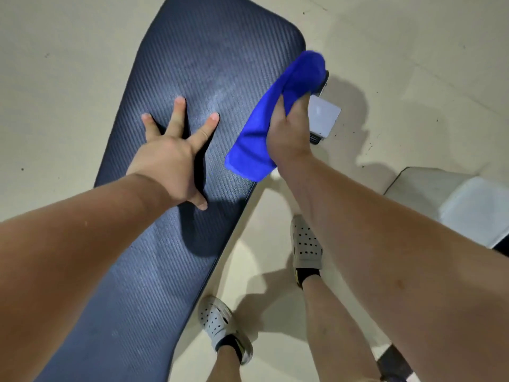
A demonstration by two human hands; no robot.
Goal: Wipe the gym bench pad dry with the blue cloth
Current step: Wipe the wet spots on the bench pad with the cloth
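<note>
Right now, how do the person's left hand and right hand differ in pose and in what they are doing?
The left hand lies open, fingers spread, pressed flat on the bench pad; the right hand is closed in a grip on the blue cloth. The left hand holds nothing; the right hand carries the cloth at the pad's right edge. The left hand sits mid-pad; the right hand is over its border. Both are bare.

One bench pad [192, 64], one blue cloth [275, 117], two hands (both bare), two grey clogs.
</note>
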